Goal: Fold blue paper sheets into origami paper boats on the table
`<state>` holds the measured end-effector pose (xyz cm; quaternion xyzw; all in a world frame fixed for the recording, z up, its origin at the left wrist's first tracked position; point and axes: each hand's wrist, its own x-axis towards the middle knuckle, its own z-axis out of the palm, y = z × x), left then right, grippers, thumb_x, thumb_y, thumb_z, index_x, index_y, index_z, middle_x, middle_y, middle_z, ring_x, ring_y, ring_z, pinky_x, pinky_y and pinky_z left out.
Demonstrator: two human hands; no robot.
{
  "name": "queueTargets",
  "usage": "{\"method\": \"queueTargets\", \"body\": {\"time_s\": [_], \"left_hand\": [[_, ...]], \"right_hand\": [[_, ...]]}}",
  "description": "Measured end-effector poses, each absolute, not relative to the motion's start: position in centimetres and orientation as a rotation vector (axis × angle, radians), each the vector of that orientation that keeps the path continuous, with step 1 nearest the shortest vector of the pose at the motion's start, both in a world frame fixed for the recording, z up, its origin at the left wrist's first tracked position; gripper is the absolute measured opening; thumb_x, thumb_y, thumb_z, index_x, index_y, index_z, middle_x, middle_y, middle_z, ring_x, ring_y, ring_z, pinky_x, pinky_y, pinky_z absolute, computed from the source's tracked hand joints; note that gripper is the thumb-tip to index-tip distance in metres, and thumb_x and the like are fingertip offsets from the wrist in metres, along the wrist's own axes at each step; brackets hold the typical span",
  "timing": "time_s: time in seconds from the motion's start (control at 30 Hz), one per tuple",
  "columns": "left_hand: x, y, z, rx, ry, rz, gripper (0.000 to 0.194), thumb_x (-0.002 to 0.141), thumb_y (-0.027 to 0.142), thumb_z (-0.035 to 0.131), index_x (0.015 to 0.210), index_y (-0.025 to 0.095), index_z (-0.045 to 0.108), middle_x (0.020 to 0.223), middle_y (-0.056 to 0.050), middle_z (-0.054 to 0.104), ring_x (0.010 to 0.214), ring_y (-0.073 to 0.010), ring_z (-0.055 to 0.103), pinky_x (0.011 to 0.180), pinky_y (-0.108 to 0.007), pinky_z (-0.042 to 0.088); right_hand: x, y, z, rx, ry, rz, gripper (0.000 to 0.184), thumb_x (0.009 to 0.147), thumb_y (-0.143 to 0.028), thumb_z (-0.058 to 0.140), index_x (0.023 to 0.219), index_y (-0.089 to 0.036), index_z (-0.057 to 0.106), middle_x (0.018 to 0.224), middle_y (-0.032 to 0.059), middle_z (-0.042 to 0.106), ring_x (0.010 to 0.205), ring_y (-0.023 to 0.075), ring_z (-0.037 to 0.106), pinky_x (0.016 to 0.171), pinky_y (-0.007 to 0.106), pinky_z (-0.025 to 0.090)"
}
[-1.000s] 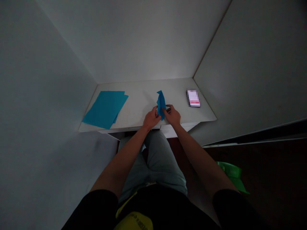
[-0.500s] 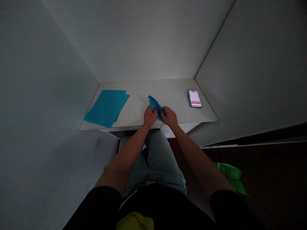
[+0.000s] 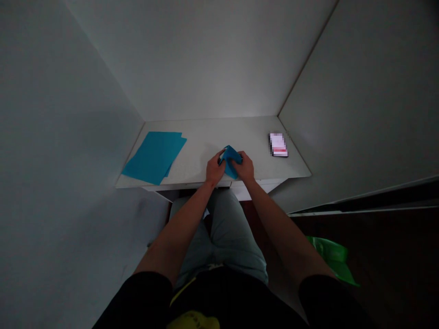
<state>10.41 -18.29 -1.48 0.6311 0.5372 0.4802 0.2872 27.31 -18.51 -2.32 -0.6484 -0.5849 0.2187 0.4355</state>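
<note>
Between my two hands is a folded piece of blue paper (image 3: 231, 160), held up over the front part of the white desk (image 3: 206, 132). My left hand (image 3: 215, 170) grips its left side, thumb in front and fingers behind. On the right side, my right hand (image 3: 245, 167) is closed on it in the same way. The paper shows a broad face and a point toward my body; its exact folds are too small to make out. To the left lie flat blue sheets (image 3: 154, 155), overlapping, with a corner of the lower one sticking out.
A phone (image 3: 278, 145) with a lit, blurred screen lies at the desk's right. Walls close in the desk at the back, left and right. On the dark floor to my lower right is a green plastic object (image 3: 331, 256).
The folded blue paper has been turned in my hands: its long tip pointed up and left before, and now a wider, compact face shows. Both hands stay nearly in place.
</note>
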Motion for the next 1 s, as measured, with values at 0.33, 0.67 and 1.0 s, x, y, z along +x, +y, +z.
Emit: {"method": "queueTargets", "body": {"time_s": [0.33,0.67,1.0], "left_hand": [[6.5,-16.3,-1.5,1.537,1.178,1.12,0.04,0.09,0.024,0.071,0.128,0.019,0.085,0.095,-0.003,0.081,0.075,-0.0165,0.071,0.074,-0.028,0.06],[4.2,-15.7,-2.2,1.387,1.089,1.128,0.034,0.088,0.037,0.07,0.107,0.016,0.089,0.099,-0.008,0.087,0.087,-0.0201,0.079,0.088,-0.034,0.069],[3.5,-15.6,-2.5,1.33,1.132,1.121,0.058,0.082,0.05,0.092,0.129,0.017,0.085,0.085,-0.006,0.083,0.082,-0.022,0.078,0.077,-0.032,0.064]], "right_hand": [[29.4,-17.7,-3.2,-1.222,-1.495,0.699,0.04,0.091,-0.03,0.055,0.123,-0.023,0.078,0.123,0.0089,0.081,0.106,0.0274,0.073,0.1,0.043,0.06],[30.8,-17.2,-4.4,-1.099,-1.377,1.039,0.028,0.083,-0.043,0.072,0.103,-0.025,0.077,0.085,0.0019,0.072,0.077,0.0203,0.065,0.074,0.034,0.06],[31.1,-17.4,-4.5,-1.085,-1.555,0.952,0.039,0.083,-0.046,0.082,0.116,-0.026,0.078,0.112,0.0068,0.079,0.09,0.0217,0.071,0.082,0.038,0.063]]}}
